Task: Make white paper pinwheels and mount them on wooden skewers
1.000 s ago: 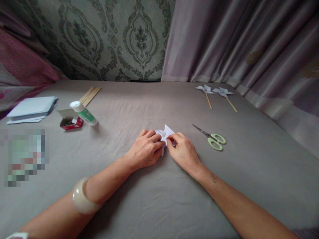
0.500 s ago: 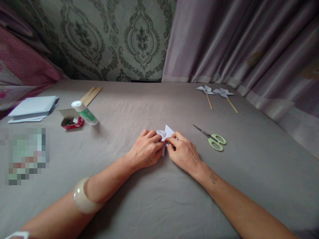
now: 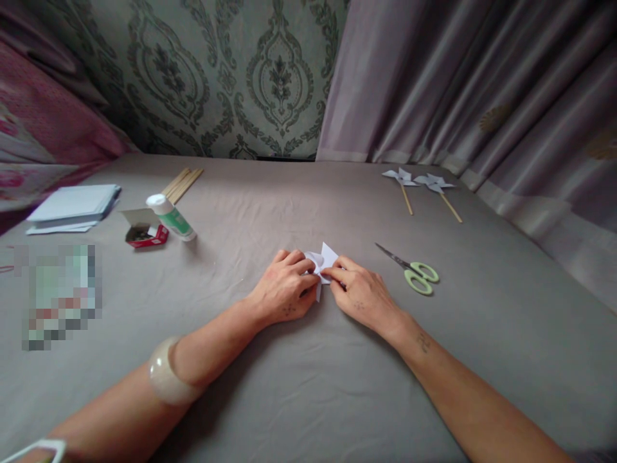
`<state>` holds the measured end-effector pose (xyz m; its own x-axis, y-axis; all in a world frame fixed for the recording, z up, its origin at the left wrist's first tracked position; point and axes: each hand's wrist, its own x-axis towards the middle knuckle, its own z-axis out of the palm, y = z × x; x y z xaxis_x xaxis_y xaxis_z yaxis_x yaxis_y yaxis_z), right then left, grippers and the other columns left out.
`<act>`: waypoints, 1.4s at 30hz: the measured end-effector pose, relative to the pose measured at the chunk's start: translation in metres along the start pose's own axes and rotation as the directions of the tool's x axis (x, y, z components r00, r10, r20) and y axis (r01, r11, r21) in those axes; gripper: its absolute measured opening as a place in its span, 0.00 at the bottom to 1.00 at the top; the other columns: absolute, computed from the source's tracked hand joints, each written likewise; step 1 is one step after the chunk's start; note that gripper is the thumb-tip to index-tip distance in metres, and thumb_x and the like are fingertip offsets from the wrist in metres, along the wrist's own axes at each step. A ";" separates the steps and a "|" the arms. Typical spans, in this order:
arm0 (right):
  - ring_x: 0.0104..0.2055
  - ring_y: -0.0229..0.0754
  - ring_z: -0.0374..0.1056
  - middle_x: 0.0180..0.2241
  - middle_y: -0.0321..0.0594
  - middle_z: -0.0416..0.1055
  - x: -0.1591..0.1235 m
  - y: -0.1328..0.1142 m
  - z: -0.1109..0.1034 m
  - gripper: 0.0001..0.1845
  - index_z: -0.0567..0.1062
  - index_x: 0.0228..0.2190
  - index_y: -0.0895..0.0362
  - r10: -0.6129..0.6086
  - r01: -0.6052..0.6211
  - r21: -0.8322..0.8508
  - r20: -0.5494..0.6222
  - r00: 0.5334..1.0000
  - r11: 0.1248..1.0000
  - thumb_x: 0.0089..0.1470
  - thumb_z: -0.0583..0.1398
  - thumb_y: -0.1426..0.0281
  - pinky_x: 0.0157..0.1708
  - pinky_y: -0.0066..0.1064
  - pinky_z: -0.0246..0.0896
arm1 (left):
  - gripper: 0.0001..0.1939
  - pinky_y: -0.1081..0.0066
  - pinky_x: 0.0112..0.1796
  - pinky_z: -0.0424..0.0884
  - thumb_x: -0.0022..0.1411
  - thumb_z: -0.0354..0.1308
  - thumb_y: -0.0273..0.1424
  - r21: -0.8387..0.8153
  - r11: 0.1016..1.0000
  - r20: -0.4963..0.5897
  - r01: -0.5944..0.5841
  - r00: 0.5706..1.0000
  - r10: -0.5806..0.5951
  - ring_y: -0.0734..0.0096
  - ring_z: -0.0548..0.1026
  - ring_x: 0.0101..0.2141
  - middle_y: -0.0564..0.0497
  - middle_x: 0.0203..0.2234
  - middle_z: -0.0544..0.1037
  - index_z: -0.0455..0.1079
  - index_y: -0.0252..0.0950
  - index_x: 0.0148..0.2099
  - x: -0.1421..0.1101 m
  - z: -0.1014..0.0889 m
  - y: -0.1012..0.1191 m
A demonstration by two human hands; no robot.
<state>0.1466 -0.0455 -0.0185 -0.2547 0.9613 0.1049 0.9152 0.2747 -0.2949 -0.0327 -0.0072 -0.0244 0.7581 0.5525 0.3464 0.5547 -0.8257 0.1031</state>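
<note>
White paper pinwheel (image 3: 329,255) | left hand (image 3: 288,281): gripping its left side | right hand (image 3: 360,288): pinching near its centre

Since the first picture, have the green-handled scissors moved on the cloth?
No. Judged against the curtain, the scissors keep their place; only the whole view has shifted slightly.

Right hand (image 3: 365,294) slightly farther right, index finger (image 3: 334,272) straighter across paper pinwheel (image 3: 330,256)
</note>
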 end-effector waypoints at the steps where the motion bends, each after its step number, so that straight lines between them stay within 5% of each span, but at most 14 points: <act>1: 0.40 0.39 0.70 0.42 0.37 0.72 0.000 0.001 -0.001 0.17 0.76 0.42 0.49 0.001 -0.001 0.015 0.007 1.000 1.000 0.57 0.52 0.75 0.33 0.28 0.58 | 0.11 0.63 0.38 0.58 0.61 0.51 0.30 -0.001 1.000 -0.001 -0.001 1.000 0.001 0.65 0.69 0.38 0.49 0.33 0.77 0.75 0.38 0.33 0.000 0.000 0.000; 13: 0.38 0.41 0.69 0.41 0.42 0.70 0.003 -0.012 -0.013 0.15 0.75 0.39 0.54 -0.057 0.078 -0.197 0.109 0.992 0.977 0.58 0.49 0.75 0.29 0.29 0.55 | 0.11 0.64 0.37 0.58 0.60 0.52 0.30 -0.005 1.000 -0.049 -0.002 0.999 0.001 0.65 0.68 0.36 0.49 0.31 0.77 0.76 0.38 0.31 0.000 0.000 0.000; 34: 0.33 0.37 0.68 0.38 0.39 0.75 0.006 0.009 -0.005 0.17 0.80 0.38 0.54 0.034 -0.017 0.171 -0.098 0.995 0.985 0.51 0.53 0.76 0.35 0.28 0.59 | 0.11 0.65 0.36 0.58 0.60 0.52 0.30 0.001 0.998 -0.136 -0.060 0.989 0.060 0.67 0.68 0.33 0.49 0.25 0.75 0.74 0.36 0.28 0.001 0.003 -0.006; 42: 0.30 0.39 0.70 0.32 0.41 0.78 0.010 0.044 -0.008 0.14 0.80 0.34 0.57 0.301 -0.246 0.239 -0.231 0.925 0.939 0.50 0.55 0.72 0.35 0.28 0.61 | 0.12 0.66 0.36 0.58 0.62 0.52 0.33 -0.007 0.980 -0.175 -0.200 0.965 0.195 0.70 0.68 0.30 0.51 0.22 0.74 0.73 0.36 0.30 0.000 -0.003 0.002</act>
<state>0.1871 -0.0234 -0.0227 0.1122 0.9672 0.2281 0.8478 0.0265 -0.5297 -0.0326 -0.0091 -0.0218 0.7800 0.3521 0.5173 0.3898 -0.9201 0.0384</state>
